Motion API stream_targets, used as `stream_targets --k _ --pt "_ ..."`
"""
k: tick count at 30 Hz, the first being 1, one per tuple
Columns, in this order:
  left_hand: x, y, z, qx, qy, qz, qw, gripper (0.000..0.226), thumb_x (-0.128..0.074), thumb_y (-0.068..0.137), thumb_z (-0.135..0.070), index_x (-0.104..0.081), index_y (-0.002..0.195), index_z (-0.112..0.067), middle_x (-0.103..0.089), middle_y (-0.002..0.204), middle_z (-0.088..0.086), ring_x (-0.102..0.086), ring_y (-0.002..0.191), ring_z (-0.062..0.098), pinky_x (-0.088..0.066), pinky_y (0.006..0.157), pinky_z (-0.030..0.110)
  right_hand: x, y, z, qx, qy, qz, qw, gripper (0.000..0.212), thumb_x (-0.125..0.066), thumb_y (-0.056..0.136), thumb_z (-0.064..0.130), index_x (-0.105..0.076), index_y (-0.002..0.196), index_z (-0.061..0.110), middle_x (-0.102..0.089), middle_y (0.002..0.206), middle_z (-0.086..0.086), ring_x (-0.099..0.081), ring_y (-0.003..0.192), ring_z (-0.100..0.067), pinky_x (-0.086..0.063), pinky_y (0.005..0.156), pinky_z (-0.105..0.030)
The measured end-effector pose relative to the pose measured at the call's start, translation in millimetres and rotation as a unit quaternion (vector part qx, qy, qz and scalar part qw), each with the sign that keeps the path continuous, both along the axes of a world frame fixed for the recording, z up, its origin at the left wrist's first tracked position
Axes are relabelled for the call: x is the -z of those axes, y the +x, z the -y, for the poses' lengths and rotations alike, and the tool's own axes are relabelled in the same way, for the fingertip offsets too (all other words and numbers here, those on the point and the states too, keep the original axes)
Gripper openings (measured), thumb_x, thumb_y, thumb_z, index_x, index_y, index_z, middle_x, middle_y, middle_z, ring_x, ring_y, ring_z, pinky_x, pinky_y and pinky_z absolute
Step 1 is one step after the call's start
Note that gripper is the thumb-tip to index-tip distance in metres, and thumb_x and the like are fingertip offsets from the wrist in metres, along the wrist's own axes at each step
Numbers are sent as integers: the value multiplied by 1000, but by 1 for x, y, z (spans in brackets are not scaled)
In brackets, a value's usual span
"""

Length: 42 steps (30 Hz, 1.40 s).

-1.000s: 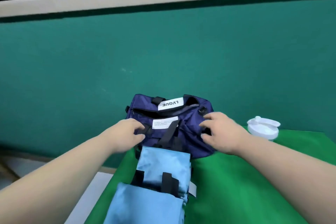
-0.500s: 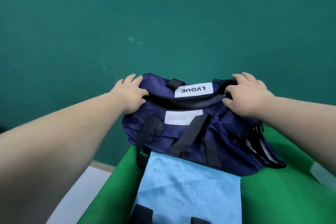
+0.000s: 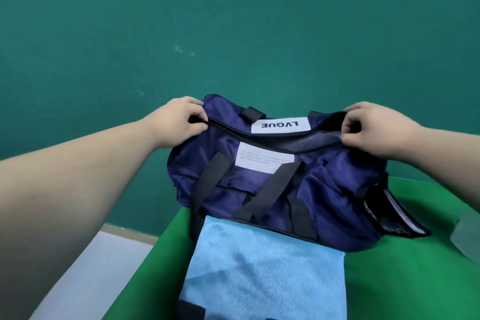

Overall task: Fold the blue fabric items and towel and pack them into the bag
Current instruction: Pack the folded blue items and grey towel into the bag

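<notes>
At ten o'clock on the bag, the left hand [image 3: 179, 122] has its fingers curled over the top rim and its thumb beneath, pinching the cloth at the left end of the mouth. The navy bag [image 3: 272, 197] sits at the far edge of the green table cover [image 3: 389, 283], with the teal wall [image 3: 233, 21] behind. Its upper edge is lifted between the two hands and its body sags in folds below. A white label [image 3: 280, 125] reading LVQUE (upside down from here) sits at twelve o'clock on the rim, and black carry straps [image 3: 215, 176] lie slack across the front panel. At six o'clock a folded light-blue fabric [image 3: 262, 275] lies flat on the cover, its far edge touching the bag's near side. Nothing light blue shows inside the bag, so packing looks not yet begun. At two o'clock the right hand [image 3: 376, 130] grips the other end of the rim, fingers bent tight round it. A strip of grey lining shows just beside it, where the mouth is parted.

The bag looks thin, light and floppy and will probably not hold its own mouth open. The rim ends seem the right places to hold it, and one hand will likely have to stay there during loading. The folded fabric looks soft and may fall open if lifted by a corner. Taking it from underneath, or by its edges at nine and three o'clock, should keep the fold.
</notes>
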State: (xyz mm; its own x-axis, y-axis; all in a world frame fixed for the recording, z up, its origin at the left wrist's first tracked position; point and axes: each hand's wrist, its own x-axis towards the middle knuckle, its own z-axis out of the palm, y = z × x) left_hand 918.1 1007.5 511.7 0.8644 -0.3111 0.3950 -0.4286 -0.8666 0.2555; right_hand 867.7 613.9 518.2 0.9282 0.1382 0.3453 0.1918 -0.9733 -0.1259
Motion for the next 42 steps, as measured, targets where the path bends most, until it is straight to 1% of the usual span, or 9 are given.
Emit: stream_targets --k 3,10,14,18,21,25,28,35,42 --pt "1 -7 1 -16 -63 8 998 6 -67 93 -25 -63 94 -29 -57 134 -5 -53 115 12 -30 92 17 10 -1 -2 12 -32 -60 998 25 -76 78 47 -69 94 30 -53 127 0 -54 119 -22 -42 102 -30" --pt "8 -7 0 -21 -257 -16 966 18 -62 95 -28 -63 83 -42 -69 115 -6 -62 109 18 -46 100 37 15 -2 4 42 -80 -79 993 19 -71 75 51 -60 81 37 -53 106 7 -54 99 -20 -49 90 -35" --pt "11 -6 2 -24 -338 -17 941 12 -60 95 -29 -64 85 -36 -70 99 -6 -60 87 13 -49 92 41 16 -13 15 24 -80 -46 995 16 -69 83 40 -63 73 29 -59 100 6 -56 88 -19 -47 80 -32" --pt "15 -7 0 -30 -364 -19 931 10 -61 95 -29 -63 88 -36 -66 87 -15 -57 81 11 -49 86 37 8 -23 21 25 59 19 998 10 -75 81 23 -65 79 24 -65 104 4 -62 90 -24 -45 78 -31" --pt "11 -11 1 -37 -411 -25 911 10 -63 93 -28 -66 83 -31 -66 85 -10 -57 78 13 -49 81 36 0 -26 26 53 194 55 978 11 -72 82 19 -63 77 24 -70 108 12 -65 96 -16 -44 81 -29" --pt "2 -13 18 -39 -492 -41 869 13 -62 92 -26 -66 80 -28 -66 83 -3 -57 75 17 -50 73 34 -3 -22 22 87 359 140 919 1 -66 82 14 -66 82 16 -70 106 16 -65 95 -7 -47 86 -27" --pt "-8 -10 34 -36 -541 -31 840 14 -60 95 -22 -63 81 -26 -63 82 0 -55 73 18 -48 69 34 -15 -11 13 98 454 212 860 12 -63 80 17 -70 90 15 -73 105 12 -65 85 -1 -51 89 -22" --pt "-62 -11 57 27 -629 -30 776 14 -58 97 -15 -60 84 -22 -63 85 6 -59 69 17 -52 64 30 -92 0 14 60 489 307 814 25 -60 80 21 -72 100 12 -72 98 10 -57 63 18 -46 72 -5" --pt "-136 -56 82 73 -646 -15 760 16 -58 97 -14 -59 82 -23 -60 89 12 -56 73 20 -50 65 31 -169 -53 35 38 504 350 788 23 -59 78 20 -71 97 14 -72 99 9 -59 68 17 -48 75 -8"
